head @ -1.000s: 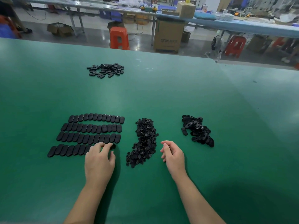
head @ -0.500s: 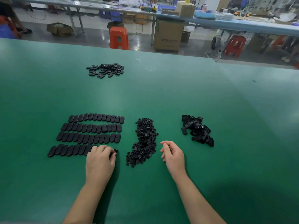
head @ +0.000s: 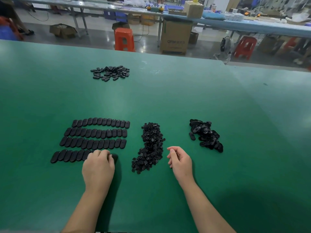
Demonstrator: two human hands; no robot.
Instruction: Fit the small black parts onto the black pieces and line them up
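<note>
Four rows of black oval pieces lie side by side on the green table. My left hand sits at the right end of the nearest row, its fingers curled over a black oval piece that shows just past the fingertips. A long heap of small black round parts lies in the middle. My right hand rests on the table just right of that heap, fingers loosely curled, with nothing visible in it. A loose pile of black pieces lies further right.
Another small pile of black oval pieces lies far back on the left of the table. Beyond the far table edge are red stools, a cardboard box and long workbenches.
My left hand's fingers have curled down and slid slightly left over the end of the nearest row, covering more of the piece. My right hand has stayed still.
</note>
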